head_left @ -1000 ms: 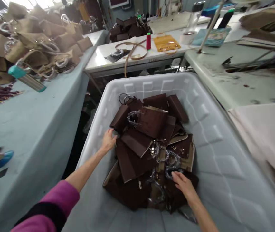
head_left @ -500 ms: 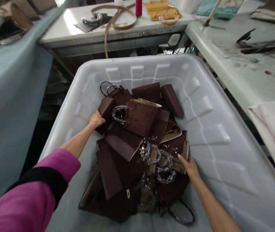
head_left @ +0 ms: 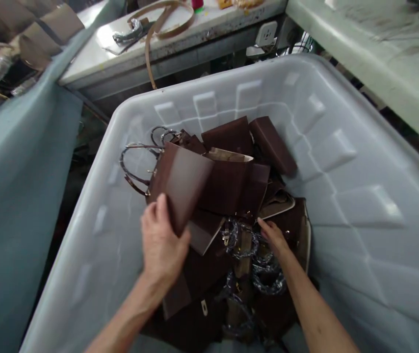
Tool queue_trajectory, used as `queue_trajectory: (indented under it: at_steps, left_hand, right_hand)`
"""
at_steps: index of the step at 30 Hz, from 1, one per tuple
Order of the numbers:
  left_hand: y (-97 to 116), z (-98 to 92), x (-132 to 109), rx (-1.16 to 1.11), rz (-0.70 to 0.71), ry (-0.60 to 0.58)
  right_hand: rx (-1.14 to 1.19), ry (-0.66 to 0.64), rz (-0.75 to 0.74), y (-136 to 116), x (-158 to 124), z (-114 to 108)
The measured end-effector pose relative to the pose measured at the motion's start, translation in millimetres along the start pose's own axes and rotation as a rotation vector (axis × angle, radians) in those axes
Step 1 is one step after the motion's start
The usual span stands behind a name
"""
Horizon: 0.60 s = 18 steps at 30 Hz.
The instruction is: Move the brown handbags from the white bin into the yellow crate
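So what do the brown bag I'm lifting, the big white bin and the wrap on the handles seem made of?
Dark brown flat handbag in the left hand: leather or imitation, smooth with a dull sheen. Large white bin: moulded plastic, glossy ribbed walls. Handle wrapping by the right hand: probably crinkled clear plastic film; it glints.

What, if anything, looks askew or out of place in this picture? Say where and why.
The brown bags lie in a jumbled heap in the white bin, tilted and overlapping, their wrapped handles tangled. The left hand grips one bag at a slant. Beyond, a tan strap dangles over the table edge.
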State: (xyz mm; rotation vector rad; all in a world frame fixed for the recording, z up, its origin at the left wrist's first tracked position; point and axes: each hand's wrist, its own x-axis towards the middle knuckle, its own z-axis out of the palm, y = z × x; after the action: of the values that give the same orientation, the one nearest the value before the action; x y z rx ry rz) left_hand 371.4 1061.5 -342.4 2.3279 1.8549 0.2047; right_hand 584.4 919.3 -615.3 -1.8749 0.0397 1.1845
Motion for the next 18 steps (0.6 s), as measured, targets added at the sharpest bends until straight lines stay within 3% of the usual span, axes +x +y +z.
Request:
queue_trajectory:
  at_steps: [1,2,3,4,5,6,7,9,10,11,12,14,16,18]
  left_hand:
    - [15.7,22.7,-15.6,-0.008,0.019,-0.09]
    - [28.0,43.7,-27.6,-0.049,0.074,-0.264]
    - [35.6,61.5,-34.9,-0.16,0.167,-0.521]
    - [37.4,75.2,-36.6,-0.264,0.211,-0.709]
    - [32.7,85.1,-32.3,-0.351,0.216,-0.799]
    - [21.7,91.8,-22.2,-0.408,0.189,-0.771]
    - [4.9,96.2,-7.0,-0.418,0.134,-0.636]
    - [-40.5,103.4,33.8,-0.336,0.074,-0.212]
    - [-65.9,108.3,56.2,-0.286,0.068,-0.089]
    - [-90.7,115.3,78.0,-0.259,0.026,-0.051]
    - [-113.5,124.7,97.7,-0.284,-0.066,-0.082]
    - [-148.8,149.9,128.2,-0.47,-0.177,-0.321]
    - [-168.8,178.9,146.3,-0.599,-0.236,-0.465]
    - [-176.8,206.1,156.1,-0.607,-0.29,-0.476]
  right_hand:
    - [0.038,-0.031,0.013,0.4,3.1,3.8]
    - [0.066,-0.06,0.025,0.7,5.3,6.1]
    - [0.086,-0.085,0.035,1.0,6.5,7.3]
    - [0.101,-0.11,0.042,1.3,6.8,7.6]
    - [0.111,-0.132,0.047,1.6,6.4,7.4]
    - [0.113,-0.152,0.051,1.9,5.5,7.3]
    - [0.108,-0.165,0.052,2.1,4.3,7.7]
    - [0.069,-0.155,0.051,2.1,2.1,11.5]
    - [0.036,-0.132,0.049,1.9,1.2,15.3]
    - [-0.002,-0.1,0.046,1.6,0.6,20.1]
    - [-0.041,-0.066,0.048,1.2,0.2,25.9]
    - [-0.112,-0.005,0.065,0.6,0.2,38.7]
    - [-0.168,0.04,0.093,0.2,1.5,50.9]
    - [-0.206,0.073,0.118,-1.0,3.9,61.3]
